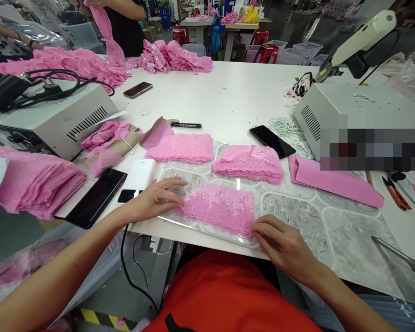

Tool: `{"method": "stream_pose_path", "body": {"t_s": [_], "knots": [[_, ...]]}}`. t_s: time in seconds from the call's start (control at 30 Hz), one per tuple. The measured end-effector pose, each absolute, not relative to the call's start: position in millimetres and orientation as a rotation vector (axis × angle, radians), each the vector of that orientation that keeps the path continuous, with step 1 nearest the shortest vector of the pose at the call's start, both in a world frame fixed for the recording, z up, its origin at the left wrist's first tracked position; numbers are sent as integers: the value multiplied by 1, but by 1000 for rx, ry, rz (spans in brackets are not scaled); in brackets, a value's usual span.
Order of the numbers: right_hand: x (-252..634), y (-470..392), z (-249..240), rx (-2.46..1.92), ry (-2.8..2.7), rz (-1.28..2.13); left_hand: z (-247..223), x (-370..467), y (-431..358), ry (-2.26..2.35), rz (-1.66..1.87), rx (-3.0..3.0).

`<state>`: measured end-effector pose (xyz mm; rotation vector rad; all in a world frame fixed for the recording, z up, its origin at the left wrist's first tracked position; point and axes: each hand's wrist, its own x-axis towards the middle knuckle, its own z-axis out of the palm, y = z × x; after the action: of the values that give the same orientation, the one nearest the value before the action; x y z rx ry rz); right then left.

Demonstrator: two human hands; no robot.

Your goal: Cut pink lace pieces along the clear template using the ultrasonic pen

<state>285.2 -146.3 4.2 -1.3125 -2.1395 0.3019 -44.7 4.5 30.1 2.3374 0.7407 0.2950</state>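
Observation:
A piece of pink lace [221,207] with a scalloped lower edge lies flat on a clear mat with a grey stone pattern [290,216], in front of me. At its left end, my left hand [159,198] pinches the edge, with the index finger stretched out above. My right hand [283,240] has thumb and fingers closed on the lower right corner. Just beyond the piece are two stacks of similar lace, a left stack [180,147] and a right stack [248,163].
Phones, including a black one [272,141], a white power bank [138,175] and a marker [186,125] lie around the mat. Grey machine boxes stand left [55,120] and right [352,101]. Scissors [401,258] rest at right. Co-workers stand behind pink fabric piles [62,64].

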Motion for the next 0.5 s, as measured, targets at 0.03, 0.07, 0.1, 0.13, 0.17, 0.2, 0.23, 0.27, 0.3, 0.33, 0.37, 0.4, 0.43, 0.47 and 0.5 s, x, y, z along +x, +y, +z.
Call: {"method": "stream_pose_path", "body": {"t_s": [0.03, 0.07, 0.1, 0.13, 0.17, 0.2, 0.23, 0.27, 0.3, 0.33, 0.37, 0.4, 0.43, 0.47, 0.5], "knots": [[285, -147, 4, -1310, -2142, 317, 30, -45, 5, 744, 283, 2341], [285, -147, 3, -1308, -2144, 325, 29, -46, 5, 744, 268, 2346], [284, -147, 2, -1311, -2145, 324, 28, -46, 5, 744, 258, 2352], [284, -147, 1, -1320, -2146, 318, 28, -46, 5, 743, 252, 2358], [284, -146, 0, -1332, -2151, 308, 27, -46, 5, 744, 251, 2363], [284, -146, -2, -1346, -2158, 295, 27, -46, 5, 748, 254, 2367], [284, -146, -3, -1360, -2167, 283, 27, -46, 5, 752, 259, 2370], [284, -146, -4, -1371, -2176, 273, 27, -46, 5, 756, 266, 2372], [284, -146, -4, -1377, -2179, 270, 27, -45, 5, 762, 275, 2373], [285, -145, -4, -1382, -2176, 279, 27, -45, 5, 766, 284, 2374], [285, -145, -4, -1388, -2166, 305, 27, -45, 5, 769, 295, 2373], [286, -144, -4, -1393, -2150, 350, 26, -44, 5, 773, 307, 2367], [287, -143, -3, -1398, -2129, 411, 26, -44, 5, 779, 319, 2356], [288, -143, -2, -1402, -2104, 482, 26, -44, 6, 785, 330, 2340], [289, -142, 0, -1405, -2079, 552, 25, -44, 6, 792, 340, 2322]]}}
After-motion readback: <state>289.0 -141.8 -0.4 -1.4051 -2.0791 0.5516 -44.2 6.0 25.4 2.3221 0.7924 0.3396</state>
